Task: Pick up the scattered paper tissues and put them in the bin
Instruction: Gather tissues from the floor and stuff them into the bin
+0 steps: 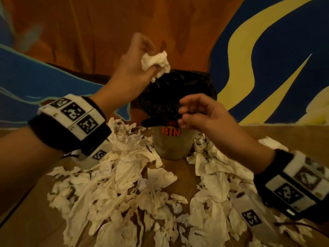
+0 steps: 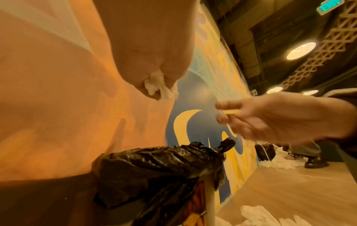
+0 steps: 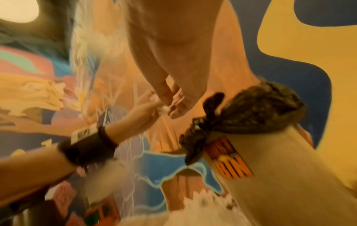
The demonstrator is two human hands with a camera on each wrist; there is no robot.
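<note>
My left hand [image 1: 142, 57] grips a crumpled white tissue wad [image 1: 155, 63] just above the far left edge of the bin's black liner [image 1: 176, 90]. The same wad [image 2: 160, 88] pokes out from under my curled fingers in the left wrist view. The beige bin [image 1: 170, 147] carries an orange "BIN" label and stands on the floor in the middle. My right hand [image 1: 185, 113] hovers over the bin's front rim, fingers loosely curved and holding nothing; the left wrist view shows this hand [image 2: 251, 119] above the liner's knot [image 2: 228, 143]. Several tissues [image 1: 124, 175] lie heaped around the bin.
A painted wall [image 1: 267, 50] in orange, blue and yellow rises right behind the bin. The floor [image 1: 179, 177] is light wood. Far off in the left wrist view, another person's shoe [image 2: 314, 162] stands by a second tissue pile [image 2: 278, 163].
</note>
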